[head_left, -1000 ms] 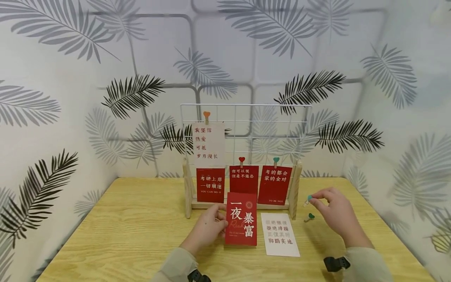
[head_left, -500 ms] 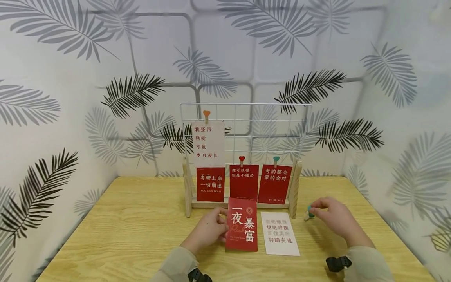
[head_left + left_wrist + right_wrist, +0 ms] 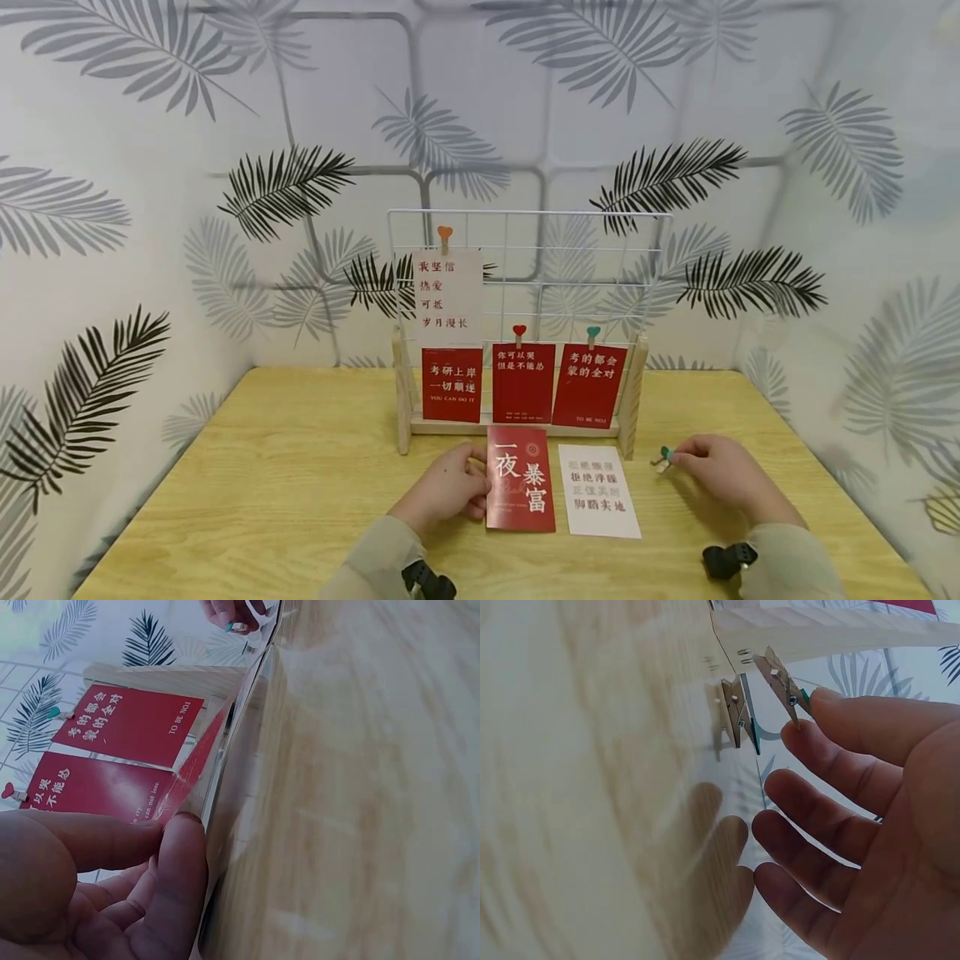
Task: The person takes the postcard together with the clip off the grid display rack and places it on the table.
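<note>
In the head view my left hand [image 3: 448, 485] pinches the left edge of a red card [image 3: 519, 482] with white characters, low over the table in front of the rack. The left wrist view shows its thumb and forefinger [image 3: 184, 847] on the card's edge. A white card [image 3: 598, 492] with red and grey characters lies just to the right. Further right, my right hand [image 3: 727, 475] pinches a small wooden clothespin [image 3: 778, 682] with a green heart between thumb and forefinger. A second such clothespin [image 3: 735, 714] rests on the table close beside it.
Behind the cards stands a white wire grid rack [image 3: 585, 212] on a wooden base [image 3: 450, 428]. Several cards hang from it, including a white card [image 3: 450, 296] under an orange-heart clothespin [image 3: 445, 237]. The leaf-patterned wall [image 3: 480, 100] closes off the back.
My right hand has come down toward the table with the clothespin, close to the other one. The red card in my left hand has tilted and dropped slightly away from the rack.
</note>
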`<state>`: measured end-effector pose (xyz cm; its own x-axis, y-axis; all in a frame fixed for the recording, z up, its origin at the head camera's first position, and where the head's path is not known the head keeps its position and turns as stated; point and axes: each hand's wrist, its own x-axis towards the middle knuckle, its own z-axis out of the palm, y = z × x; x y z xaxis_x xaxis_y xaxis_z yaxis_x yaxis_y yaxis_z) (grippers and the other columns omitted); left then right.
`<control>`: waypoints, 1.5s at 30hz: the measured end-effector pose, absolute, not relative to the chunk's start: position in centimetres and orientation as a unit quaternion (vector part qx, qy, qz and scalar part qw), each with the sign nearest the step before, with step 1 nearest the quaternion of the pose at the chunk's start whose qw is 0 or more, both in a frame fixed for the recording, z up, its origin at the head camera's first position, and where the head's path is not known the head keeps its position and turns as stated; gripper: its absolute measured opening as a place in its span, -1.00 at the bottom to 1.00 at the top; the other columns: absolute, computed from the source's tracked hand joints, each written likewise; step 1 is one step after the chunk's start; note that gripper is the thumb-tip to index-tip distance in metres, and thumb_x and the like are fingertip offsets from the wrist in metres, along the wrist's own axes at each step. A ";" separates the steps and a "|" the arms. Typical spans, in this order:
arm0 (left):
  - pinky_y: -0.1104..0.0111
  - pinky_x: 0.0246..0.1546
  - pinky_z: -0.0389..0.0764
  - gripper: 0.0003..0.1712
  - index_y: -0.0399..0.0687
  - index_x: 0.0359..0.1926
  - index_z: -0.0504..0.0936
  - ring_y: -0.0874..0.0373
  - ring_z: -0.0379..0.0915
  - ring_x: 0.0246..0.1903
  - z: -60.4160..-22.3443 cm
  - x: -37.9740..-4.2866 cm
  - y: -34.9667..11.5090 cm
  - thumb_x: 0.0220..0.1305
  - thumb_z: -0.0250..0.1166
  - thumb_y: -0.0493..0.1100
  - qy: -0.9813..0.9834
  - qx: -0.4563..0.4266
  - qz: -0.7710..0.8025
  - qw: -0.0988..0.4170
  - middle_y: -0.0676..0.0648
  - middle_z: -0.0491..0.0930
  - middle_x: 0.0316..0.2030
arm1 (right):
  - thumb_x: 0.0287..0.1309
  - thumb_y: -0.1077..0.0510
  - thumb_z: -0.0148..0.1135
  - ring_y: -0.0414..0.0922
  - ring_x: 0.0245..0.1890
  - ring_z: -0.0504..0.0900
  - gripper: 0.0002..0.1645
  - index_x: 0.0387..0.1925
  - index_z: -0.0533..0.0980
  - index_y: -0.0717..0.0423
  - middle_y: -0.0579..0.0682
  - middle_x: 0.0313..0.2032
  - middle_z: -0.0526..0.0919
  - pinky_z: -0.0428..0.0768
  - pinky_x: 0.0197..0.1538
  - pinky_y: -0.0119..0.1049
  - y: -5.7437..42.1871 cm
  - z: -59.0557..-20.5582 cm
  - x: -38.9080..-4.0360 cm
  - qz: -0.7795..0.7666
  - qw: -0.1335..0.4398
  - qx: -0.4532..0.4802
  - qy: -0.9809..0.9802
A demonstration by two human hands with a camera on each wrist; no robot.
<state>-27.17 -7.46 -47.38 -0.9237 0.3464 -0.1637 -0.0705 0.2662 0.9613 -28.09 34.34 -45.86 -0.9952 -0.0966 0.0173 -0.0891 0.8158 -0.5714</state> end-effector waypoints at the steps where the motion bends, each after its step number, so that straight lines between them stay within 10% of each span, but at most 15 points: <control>1: 0.25 -0.48 0.69 -0.66 -0.25 0.13 0.45 0.06 0.58 -0.52 -47.4 -27.2 -7.5 0.36 0.23 -0.36 0.776 0.089 0.599 0.176 -0.22 0.60 -0.36 | 0.37 -0.01 0.25 -0.10 -0.29 0.49 -0.75 -0.20 0.66 0.09 -0.03 -0.25 0.67 0.45 -0.18 -0.14 34.5 -46.0 -28.1 -0.299 0.007 -0.049 0.953; 45: 0.25 -0.50 0.70 -0.49 -0.34 0.28 0.40 0.04 0.63 -0.55 -47.6 -27.6 -6.9 0.37 0.31 -0.29 0.789 0.080 0.578 0.194 -0.21 0.62 -0.34 | 0.37 -0.04 0.24 0.06 -0.17 0.63 -0.74 -0.24 0.70 0.03 0.03 -0.21 0.72 0.54 -0.07 0.13 35.8 -46.8 -28.8 -0.239 0.009 -0.044 0.970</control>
<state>-27.57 -6.93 -47.60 -0.9117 0.3508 -0.2139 -0.0984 0.3190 0.9426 -28.75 35.79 -46.79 -0.9960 -0.0897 0.0027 -0.0807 0.8820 -0.4642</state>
